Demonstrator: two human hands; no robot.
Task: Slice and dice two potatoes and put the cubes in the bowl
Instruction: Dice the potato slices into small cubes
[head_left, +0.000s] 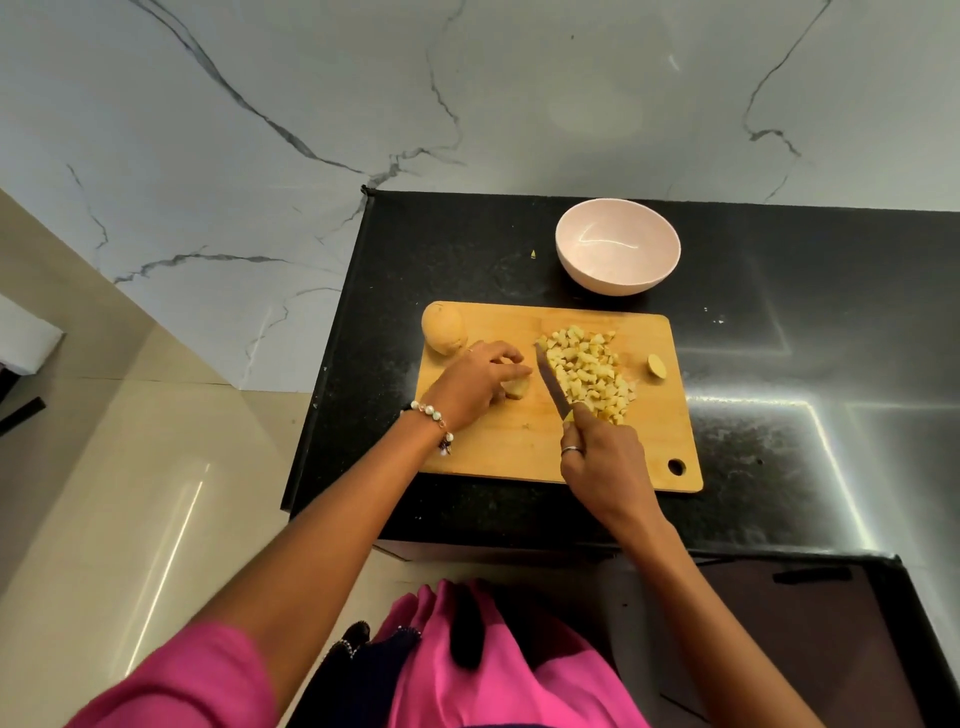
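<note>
my left hand (480, 382) grips a potato piece (517, 387) on the cutting board (514, 452); my right hand (602, 457) clasps the knife (551, 382) beside the cubes (589, 371). whole potato (443, 328) sits at the board's corner, bowl (618, 247) beyond.

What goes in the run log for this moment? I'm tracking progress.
left hand holds potato piece | right hand grips knife | cubes on board | whole potato uncut | bowl empty
</note>
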